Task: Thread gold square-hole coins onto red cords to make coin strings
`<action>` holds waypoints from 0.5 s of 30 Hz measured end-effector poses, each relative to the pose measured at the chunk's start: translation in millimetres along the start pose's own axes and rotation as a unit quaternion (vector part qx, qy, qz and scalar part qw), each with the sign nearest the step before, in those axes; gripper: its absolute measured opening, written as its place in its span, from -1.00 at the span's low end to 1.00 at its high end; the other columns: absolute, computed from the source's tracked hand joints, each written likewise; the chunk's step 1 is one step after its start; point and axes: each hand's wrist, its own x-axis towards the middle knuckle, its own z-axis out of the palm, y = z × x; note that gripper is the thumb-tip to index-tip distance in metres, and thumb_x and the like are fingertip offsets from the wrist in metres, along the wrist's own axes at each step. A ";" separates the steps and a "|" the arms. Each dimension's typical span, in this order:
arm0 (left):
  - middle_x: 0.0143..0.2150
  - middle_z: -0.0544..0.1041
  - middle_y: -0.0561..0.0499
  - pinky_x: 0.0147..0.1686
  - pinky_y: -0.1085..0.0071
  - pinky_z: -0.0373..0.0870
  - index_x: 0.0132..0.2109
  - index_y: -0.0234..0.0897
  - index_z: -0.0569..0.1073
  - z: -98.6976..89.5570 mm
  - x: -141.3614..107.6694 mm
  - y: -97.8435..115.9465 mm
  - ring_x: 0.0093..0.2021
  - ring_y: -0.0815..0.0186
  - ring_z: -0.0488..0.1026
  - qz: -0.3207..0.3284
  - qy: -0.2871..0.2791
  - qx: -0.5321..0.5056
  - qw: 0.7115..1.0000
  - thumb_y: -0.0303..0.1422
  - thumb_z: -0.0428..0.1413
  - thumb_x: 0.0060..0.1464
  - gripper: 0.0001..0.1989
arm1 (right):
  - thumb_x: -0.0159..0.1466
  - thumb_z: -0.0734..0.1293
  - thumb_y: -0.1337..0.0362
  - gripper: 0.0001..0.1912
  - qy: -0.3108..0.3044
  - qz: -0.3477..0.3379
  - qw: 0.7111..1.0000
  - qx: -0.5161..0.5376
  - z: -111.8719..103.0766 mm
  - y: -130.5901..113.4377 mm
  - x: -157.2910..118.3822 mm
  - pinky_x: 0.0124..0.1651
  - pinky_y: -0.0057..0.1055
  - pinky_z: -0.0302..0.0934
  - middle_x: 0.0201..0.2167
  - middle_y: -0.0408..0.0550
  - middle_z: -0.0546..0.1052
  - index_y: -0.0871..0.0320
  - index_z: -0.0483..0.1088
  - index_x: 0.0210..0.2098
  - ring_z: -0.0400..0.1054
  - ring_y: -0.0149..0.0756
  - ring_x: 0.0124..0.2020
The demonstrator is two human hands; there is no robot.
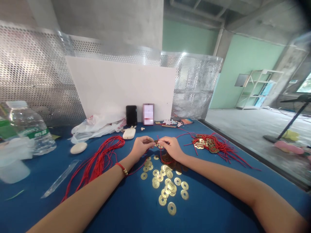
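Note:
My left hand (141, 147) and my right hand (173, 148) meet above the blue table, fingertips pinched close together. Between them is a small brass coin (156, 141), which the left fingers grip at its edge. A thin red cord (161, 158) hangs in a loop below my right fingertips, which are closed on it near the coin; the exact threading is too small to see. Under and in front of the hands lie loose square-holed brass coins (171, 208), some overlapping. A bundle of red cords (98, 161) lies beside my left forearm.
To the right sits a pile of corded coins (206, 144). At the back stand a black device (131, 115) and a lit phone (148, 114). A white case (129, 133), plastic bag (97, 127), white oval object (78, 148) and water bottle (32, 129) occupy the left.

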 end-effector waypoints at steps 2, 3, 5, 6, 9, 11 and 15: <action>-0.55 0.53 0.02 -0.47 0.46 0.35 -0.46 -0.32 0.48 -0.6 0.3 -1.4 -0.53 0.35 0.43 0.003 0.003 0.006 1.000 -0.28 0.31 -0.26 -0.76 | 0.25 0.27 0.23 -0.77 0.012 -0.001 1.000 -0.003 0.0 0.4 0.1 -0.31 -0.45 0.16 -0.45 -0.08 0.56 0.15 0.50 -0.46 0.38 -0.32 -0.40; -0.54 0.53 0.01 -0.48 0.46 0.35 -0.45 -0.32 0.48 -0.8 0.4 -2.0 -0.53 0.35 0.43 0.004 0.005 0.007 1.000 -0.27 0.31 -0.25 -0.76 | 0.25 0.27 0.23 -0.77 0.013 0.000 1.000 -0.003 -0.1 0.3 0.2 -0.31 -0.45 0.16 -0.46 -0.08 0.55 0.15 0.49 -0.46 0.38 -0.32 -0.40; -0.54 0.53 0.01 -0.48 0.46 0.35 -0.45 -0.33 0.48 -1.1 0.5 -2.5 -0.52 0.35 0.44 0.004 0.009 0.007 1.000 -0.27 0.31 -0.25 -0.76 | 0.25 0.27 0.23 -0.77 0.000 0.004 1.000 0.001 -0.3 -0.8 0.2 -0.30 -0.45 0.16 -0.44 -0.09 0.55 0.15 0.49 -0.46 0.38 -0.32 -0.39; -0.54 0.53 0.01 -0.48 0.46 0.35 -0.45 -0.33 0.48 -1.1 0.4 -2.5 -0.53 0.35 0.44 0.005 0.009 0.006 1.000 -0.27 0.31 -0.25 -0.76 | 0.25 0.27 0.23 -0.77 -0.012 0.006 1.000 0.005 -0.4 -1.6 0.1 -0.30 -0.45 0.17 -0.43 -0.09 0.56 0.14 0.49 -0.46 0.39 -0.31 -0.38; -0.54 0.54 0.01 -0.47 0.44 0.37 -0.46 -0.32 0.47 -0.5 0.1 -1.5 -0.53 0.34 0.44 0.012 0.001 0.001 1.000 -0.27 0.31 -0.25 -0.76 | 0.25 0.26 0.21 -0.77 -0.036 0.010 0.999 0.021 -0.6 -3.6 -0.6 -0.32 -0.46 0.17 -0.38 -0.10 0.57 0.14 0.50 -0.45 0.39 -0.32 -0.36; -0.53 0.54 0.00 -0.43 0.42 0.39 -0.46 -0.32 0.47 0.0 -0.1 -1.0 -0.51 0.33 0.46 0.016 -0.003 -0.001 1.000 -0.28 0.31 -0.25 -0.77 | 0.26 0.25 0.19 -0.74 -0.040 0.017 0.999 0.018 -0.6 -3.8 -0.8 -0.37 -0.47 0.14 -0.46 -0.11 0.55 0.14 0.51 -0.45 0.36 -0.33 -0.43; -0.51 0.55 0.00 -0.40 0.43 0.40 -0.47 -0.32 0.48 0.3 -0.3 -1.8 -0.48 0.32 0.48 0.017 -0.004 0.004 1.000 -0.31 0.32 -0.26 -0.78 | 0.24 0.27 0.19 -0.74 -0.032 0.026 0.999 0.004 -0.5 -2.7 -0.3 -0.36 -0.45 0.13 -0.54 -0.12 0.53 0.15 0.52 -0.46 0.34 -0.33 -0.47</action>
